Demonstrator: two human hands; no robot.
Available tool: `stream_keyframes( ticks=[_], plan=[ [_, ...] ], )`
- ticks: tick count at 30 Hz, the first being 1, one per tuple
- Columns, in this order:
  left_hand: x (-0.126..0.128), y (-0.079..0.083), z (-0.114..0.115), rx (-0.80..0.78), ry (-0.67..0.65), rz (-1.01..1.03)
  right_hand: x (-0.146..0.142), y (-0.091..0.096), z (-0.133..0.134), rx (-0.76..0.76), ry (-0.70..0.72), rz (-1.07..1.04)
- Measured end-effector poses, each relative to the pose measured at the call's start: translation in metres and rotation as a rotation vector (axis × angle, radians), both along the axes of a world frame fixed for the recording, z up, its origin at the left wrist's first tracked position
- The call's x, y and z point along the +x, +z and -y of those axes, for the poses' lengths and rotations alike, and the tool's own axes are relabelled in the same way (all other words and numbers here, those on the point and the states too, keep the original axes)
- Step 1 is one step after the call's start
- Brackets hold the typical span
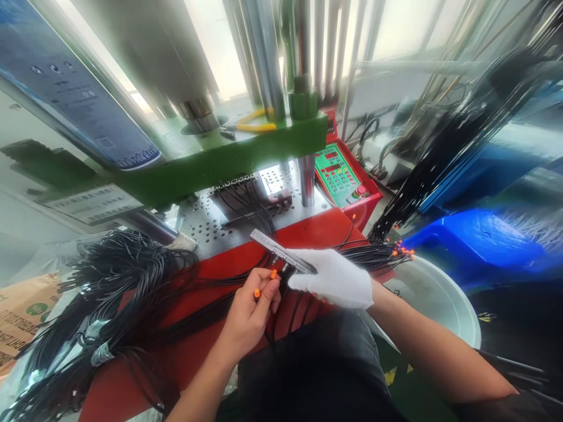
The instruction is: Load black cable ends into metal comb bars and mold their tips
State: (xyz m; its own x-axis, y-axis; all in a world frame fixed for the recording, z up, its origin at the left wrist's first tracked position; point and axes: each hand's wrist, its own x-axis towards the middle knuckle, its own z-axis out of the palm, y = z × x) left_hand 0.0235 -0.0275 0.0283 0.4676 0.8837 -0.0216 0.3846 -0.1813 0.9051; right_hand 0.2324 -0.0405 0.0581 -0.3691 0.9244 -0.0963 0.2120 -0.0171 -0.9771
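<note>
My bare left hand point(253, 310) pinches black cables with orange tips point(257, 293) between thumb and fingers. In a white glove, my right hand point(332, 278) is closed around a flat grey metal mould bar point(281, 251), which points up and to the left. The two hands nearly meet beneath the bar, where a dark cable end shows; whether it sits in the bar I cannot tell. Beyond them, black cables run out from a dark mould block point(240, 202) on the perforated metal plate point(200, 225) of the press.
A thick bundle of black cables point(145, 275) lies on the red table point(211, 266) at left. The green press beam point(246, 149) spans above, with yellow-handled pliers point(255, 126) on it. At right are a control panel point(338, 170), a white tub point(457, 293) and a blue bin point(479, 240).
</note>
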Motion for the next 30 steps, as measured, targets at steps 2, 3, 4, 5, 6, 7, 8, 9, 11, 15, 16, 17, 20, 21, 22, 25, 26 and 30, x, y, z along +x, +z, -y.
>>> stream_keyframes(
  ticks=[2, 3, 4, 5, 6, 7, 8, 9, 11, 15, 16, 17, 20, 21, 22, 25, 26, 30],
  plan=[
    [0.000, 0.001, -0.001, -0.010, -0.027, 0.014, 0.000, 0.000, 0.000, 0.016, 0.003, 0.001],
    [0.000, 0.002, -0.001, -0.006, -0.036, 0.017, -0.001, 0.000, 0.000, 0.029, 0.002, 0.004],
    [0.000, 0.002, -0.001, 0.002, -0.040, 0.018, -0.002, -0.001, 0.000, 0.041, 0.002, 0.004],
    [0.000, 0.003, -0.001, 0.013, -0.039, 0.016, -0.002, -0.001, -0.001, 0.048, 0.002, 0.002],
    [0.000, 0.003, -0.002, 0.021, -0.038, 0.011, -0.003, -0.001, -0.001, 0.052, 0.003, -0.004],
    [-0.001, 0.003, -0.002, 0.029, -0.041, 0.002, -0.003, -0.001, -0.001, 0.052, 0.006, -0.012],
    [-0.002, 0.003, -0.002, 0.035, -0.044, -0.008, -0.004, -0.002, -0.001, 0.047, 0.010, -0.020],
    [-0.003, 0.002, -0.002, 0.041, -0.048, -0.017, -0.004, -0.002, -0.001, 0.044, 0.014, -0.025],
    [-0.004, 0.002, -0.002, 0.046, -0.056, -0.030, -0.005, -0.004, -0.002, 0.043, 0.026, -0.021],
    [-0.005, 0.002, -0.003, 0.038, -0.058, -0.048, -0.008, -0.010, -0.001, 0.103, -0.040, 0.045],
    [-0.005, 0.003, -0.002, 0.040, -0.053, -0.059, -0.010, -0.012, 0.000, 0.133, -0.081, 0.075],
    [-0.004, 0.003, -0.002, 0.050, -0.045, -0.075, -0.011, -0.014, 0.000, 0.166, -0.119, 0.107],
    [-0.001, 0.005, 0.000, 0.118, -0.016, -0.150, -0.013, -0.017, 0.001, 0.251, -0.165, 0.187],
    [0.000, 0.005, 0.000, 0.137, -0.009, -0.171, -0.014, -0.018, 0.001, 0.268, -0.166, 0.203],
    [0.001, 0.006, 0.001, 0.153, -0.005, -0.188, -0.014, -0.019, 0.001, 0.277, -0.165, 0.215],
    [0.004, 0.006, 0.002, 0.184, -0.003, -0.229, -0.013, -0.019, 0.001, 0.278, -0.150, 0.230],
    [0.005, 0.007, 0.001, 0.183, -0.008, -0.234, -0.013, -0.019, 0.001, 0.275, -0.145, 0.221],
    [0.002, 0.013, -0.003, 0.107, -0.038, -0.176, -0.009, -0.014, 0.001, 0.169, -0.065, 0.098]
  ],
)
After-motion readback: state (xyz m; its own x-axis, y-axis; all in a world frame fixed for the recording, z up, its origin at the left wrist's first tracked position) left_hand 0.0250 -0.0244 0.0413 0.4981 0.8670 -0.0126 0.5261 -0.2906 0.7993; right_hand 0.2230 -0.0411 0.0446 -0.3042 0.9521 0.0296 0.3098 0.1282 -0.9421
